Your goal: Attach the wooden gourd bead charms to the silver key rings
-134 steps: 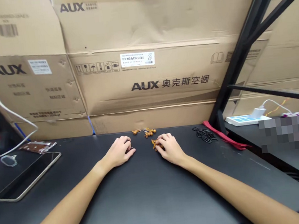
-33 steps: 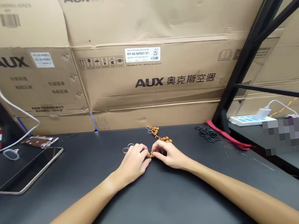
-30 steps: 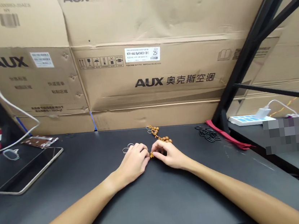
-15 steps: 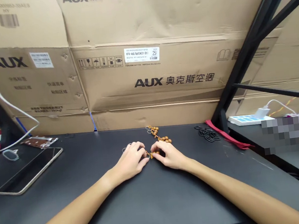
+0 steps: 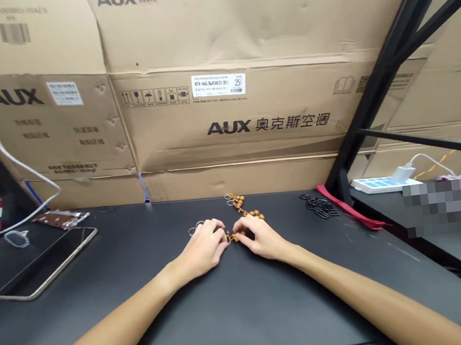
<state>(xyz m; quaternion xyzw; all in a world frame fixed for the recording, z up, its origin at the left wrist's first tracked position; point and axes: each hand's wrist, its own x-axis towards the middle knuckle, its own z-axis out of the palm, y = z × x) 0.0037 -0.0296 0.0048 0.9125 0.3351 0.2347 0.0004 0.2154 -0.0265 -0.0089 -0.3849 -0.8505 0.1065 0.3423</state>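
Working at close quarters over the table [image 5: 248, 316], the person has both hands at one small beaded charm [image 5: 235, 238], which lies between the fingertips, low against the tabletop. The right hand [image 5: 260, 240] seems to pinch its beads between thumb and forefinger, while the left hand [image 5: 205, 247] is curled in at the other end, thumb and fingers drawn near each other; from where I stand I cannot tell whether they grip anything. I'd judge the step in hand to be fine adjusting or joining at that end, and the next small move calls for a steady right pinch and light, exact left fingertips. Just beyond the charm sit more beaded pieces [image 5: 238, 200], one with a thin ring by it; to its left, partly behind the left hand, are loose metal rings [image 5: 189, 230]. Well to the charm's right lie black loops [image 5: 322, 206] beside a red strap [image 5: 352, 212]. As for containers, a shiny clear packet [image 5: 62, 218] with something brown inside lies far left of the charm, and behind it a large carton [image 5: 222, 106] stands upright, its contents, if any, hidden.
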